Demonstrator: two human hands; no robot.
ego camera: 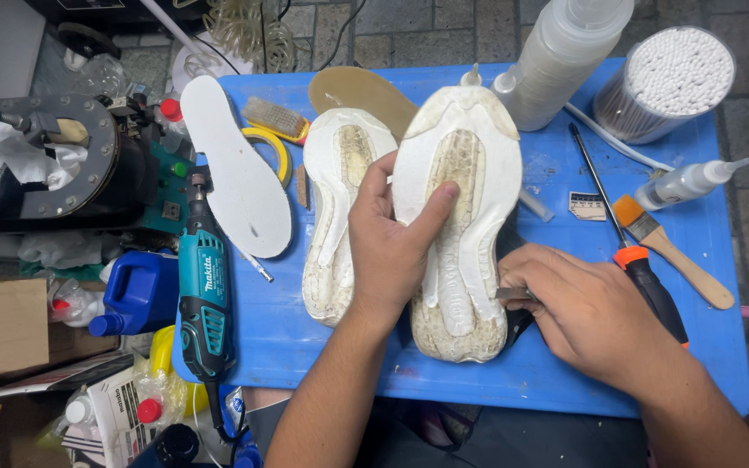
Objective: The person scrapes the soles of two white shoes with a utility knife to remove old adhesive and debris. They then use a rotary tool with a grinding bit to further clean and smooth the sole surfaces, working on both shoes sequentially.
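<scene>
A person's left hand (389, 247) presses flat on an upturned white shoe sole (461, 217) lying on a blue table (556, 364) — the right hand (587, 316) pinches a metal blade (510, 293) at its edge, beside a second sole (340, 208).

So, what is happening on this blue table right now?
A person is working on a shoe turned sole-up on the blue table. The left hand presses down on the sole, and the right hand pushes a thin metal blade against the shoe's edge. A second sole lies beside it; a brush and screwdriver lie to the right.
</scene>
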